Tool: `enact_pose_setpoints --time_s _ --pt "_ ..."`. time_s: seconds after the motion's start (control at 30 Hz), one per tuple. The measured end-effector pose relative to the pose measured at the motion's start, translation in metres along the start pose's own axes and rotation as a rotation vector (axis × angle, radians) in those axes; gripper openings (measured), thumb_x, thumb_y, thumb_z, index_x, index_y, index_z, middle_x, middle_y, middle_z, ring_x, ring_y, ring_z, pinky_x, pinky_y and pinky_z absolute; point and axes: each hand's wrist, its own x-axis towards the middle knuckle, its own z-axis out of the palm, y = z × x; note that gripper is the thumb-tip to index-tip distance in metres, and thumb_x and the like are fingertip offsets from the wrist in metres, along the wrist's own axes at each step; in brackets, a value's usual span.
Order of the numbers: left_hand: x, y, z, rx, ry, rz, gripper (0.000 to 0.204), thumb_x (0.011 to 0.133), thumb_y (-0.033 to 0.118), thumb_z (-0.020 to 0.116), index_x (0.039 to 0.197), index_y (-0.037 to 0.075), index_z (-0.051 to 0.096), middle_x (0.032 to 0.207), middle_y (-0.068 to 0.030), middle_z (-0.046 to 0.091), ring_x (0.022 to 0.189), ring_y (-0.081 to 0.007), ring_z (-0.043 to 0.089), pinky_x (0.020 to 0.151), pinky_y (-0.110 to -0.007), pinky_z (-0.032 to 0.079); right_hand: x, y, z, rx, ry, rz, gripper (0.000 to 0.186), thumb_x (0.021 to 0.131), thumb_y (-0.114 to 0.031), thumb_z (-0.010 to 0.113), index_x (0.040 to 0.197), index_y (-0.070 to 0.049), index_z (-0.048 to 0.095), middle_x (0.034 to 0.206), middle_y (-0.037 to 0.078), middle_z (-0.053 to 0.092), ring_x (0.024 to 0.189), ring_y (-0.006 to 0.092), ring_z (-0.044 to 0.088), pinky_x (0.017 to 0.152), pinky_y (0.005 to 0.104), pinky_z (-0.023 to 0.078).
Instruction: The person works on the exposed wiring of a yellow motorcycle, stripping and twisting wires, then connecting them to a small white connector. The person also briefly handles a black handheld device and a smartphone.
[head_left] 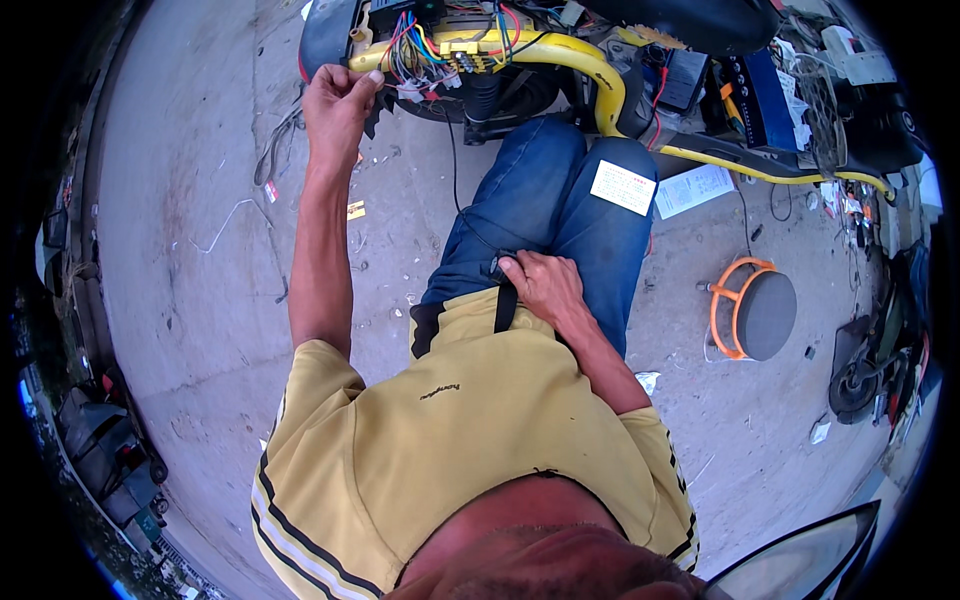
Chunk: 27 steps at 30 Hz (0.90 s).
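My left hand (338, 100) reaches up to the bundle of coloured wires (425, 52) on the yellow frame tube (590, 70) of a stripped scooter; its fingers pinch a thin wire end at the bundle's left side. My right hand (540, 285) rests on my lap at the hip of my blue jeans (540, 195), fingers curled at a black strap or pocket edge (505, 305); whether it grips anything I cannot tell. A white slip of paper (623, 186) lies on my right knee.
A round grey stool with an orange frame (755, 312) stands to my right. A white paper sheet (695, 188) lies on the concrete floor (190, 250). Loose wires and scraps (275, 150) lie left of the scooter. Parts and a small wheel (855, 385) crowd the far right.
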Motion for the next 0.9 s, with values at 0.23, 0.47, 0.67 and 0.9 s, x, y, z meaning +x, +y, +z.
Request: enact_pose_setpoints --time_s 0.23,0.47,0.67,0.9 --pt "0.001 -0.004 -0.005 0.069 -0.007 0.015 0.039 0.097 0.002 0.073 0.085 0.015 0.038 0.078 0.0006 0.055 0.063 -0.0057 0.042 0.055 -0.023 0.033 0.003 0.000 -0.008 -0.022 -0.128 0.061 0.061 0.108 -0.053 0.044 0.090 -0.003 0.074 0.087 0.018 0.075 0.081 0.0403 0.072 0.079 0.0519 0.056" --pt "0.005 -0.021 0.004 0.029 -0.012 0.085 0.036 0.098 0.001 0.069 0.087 0.015 0.037 0.077 0.0025 0.050 0.060 -0.0039 0.039 0.052 -0.022 0.031 0.001 0.003 -0.016 0.023 -0.110 0.057 0.064 0.111 -0.051 0.039 0.094 -0.001 0.075 0.082 0.023 0.073 0.080 0.0427 0.070 0.075 0.0530 0.055" --pt "0.005 -0.022 -0.007 -0.003 0.012 0.082 0.036 0.096 -0.004 0.067 0.090 0.013 0.036 0.081 0.0024 0.046 0.069 -0.0040 0.040 0.062 -0.021 0.035 0.003 0.006 -0.004 0.005 -0.178 0.020 0.063 0.111 -0.051 0.038 0.097 -0.001 0.074 0.088 0.024 0.073 0.086 0.0444 0.069 0.078 0.0530 0.055" --pt "0.005 -0.008 0.003 -0.052 -0.016 0.092 0.036 0.097 -0.004 0.065 0.091 0.014 0.034 0.082 0.0032 0.042 0.071 -0.0041 0.036 0.063 -0.021 0.033 0.009 0.015 -0.002 -0.019 -0.212 0.059 0.062 0.112 -0.050 0.038 0.098 -0.002 0.074 0.092 0.023 0.074 0.089 0.0443 0.069 0.079 0.0530 0.054"
